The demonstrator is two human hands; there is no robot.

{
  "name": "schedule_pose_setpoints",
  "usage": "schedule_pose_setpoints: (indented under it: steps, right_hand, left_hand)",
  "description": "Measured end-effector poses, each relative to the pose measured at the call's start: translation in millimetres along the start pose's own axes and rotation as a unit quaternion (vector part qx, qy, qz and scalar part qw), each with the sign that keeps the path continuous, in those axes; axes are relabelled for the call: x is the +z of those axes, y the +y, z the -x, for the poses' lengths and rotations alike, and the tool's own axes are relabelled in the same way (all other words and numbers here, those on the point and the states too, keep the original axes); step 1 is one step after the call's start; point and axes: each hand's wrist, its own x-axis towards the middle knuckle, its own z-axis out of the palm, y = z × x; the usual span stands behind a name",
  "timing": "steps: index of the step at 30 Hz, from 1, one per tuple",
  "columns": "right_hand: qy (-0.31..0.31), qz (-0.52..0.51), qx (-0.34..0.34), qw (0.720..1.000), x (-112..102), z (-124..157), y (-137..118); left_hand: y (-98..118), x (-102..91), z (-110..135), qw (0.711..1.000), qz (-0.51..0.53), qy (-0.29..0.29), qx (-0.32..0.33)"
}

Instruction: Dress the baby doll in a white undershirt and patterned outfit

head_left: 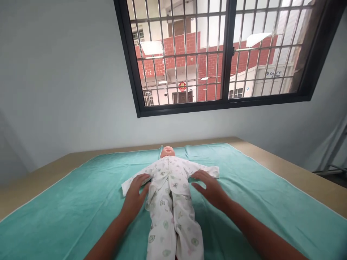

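A baby doll (167, 151) lies on its back, head toward the wall, arms spread to the sides. It wears a white printed long-sleeved top (173, 173) and matching trousers (162, 227). Beside the doll's waist on the left is my left hand (136, 193), thumb and fingers apart, near the sleeve and the top's edge. My right hand (210, 186) is at the other side of the waist, fingers spread, close to the other sleeve. Neither hand grips anything that I can see. The doll's own hands do not show beyond the cuffs.
A green cloth (89, 202) with slight creases covers most of the wooden table (271, 159). Behind it stands a pale wall (67, 90) with a dark-framed, barred window (225, 103). Part of a metal frame (332, 151) shows at the right edge.
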Motion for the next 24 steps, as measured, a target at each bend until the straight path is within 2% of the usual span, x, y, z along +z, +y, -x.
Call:
schedule_pose_setpoints:
  steps: [3, 6, 8, 10, 12, 16, 19, 22, 24]
  right_hand:
    - [-0.013, -0.041, -0.051, 0.998, 16, 3, -47]
    - [-0.03, -0.016, -0.086, 0.996, 30, 0, -65]
    - [-0.021, 0.002, -0.082, 0.996, 36, -2, -63]
    - [-0.007, 0.003, -0.071, 0.997, 40, -3, -58]
    - [0.014, -0.027, -0.058, 0.998, 43, -3, -53]
    - [0.08, -0.145, 0.014, 0.986, 43, -5, -49]
    - [0.113, -0.195, 0.02, 0.974, 37, -7, -49]
    - [0.13, -0.206, -0.008, 0.97, 31, -5, -48]
    - [0.111, -0.186, -0.039, 0.975, 29, -3, -47]
  left_hand:
    - [42, 0.5, 3, 0.997, 0.024, -0.016, 0.072]
    - [62, 4.0, 4, 0.992, -0.018, -0.051, 0.117]
    - [64, 5.5, 4, 0.986, -0.043, -0.087, 0.133]
    - [62, 6.6, 6, 0.985, -0.06, -0.099, 0.129]
    - [61, 7.6, 7, 0.987, -0.074, -0.083, 0.113]
    - [64, 9.0, 6, 0.992, -0.083, -0.033, 0.094]
    - [76, 7.0, 4, 0.989, -0.099, -0.014, 0.112]
    - [89, 2.6, 2, 0.972, -0.122, -0.072, 0.188]
    - [97, -0.1, 4, 0.96, -0.119, -0.125, 0.221]
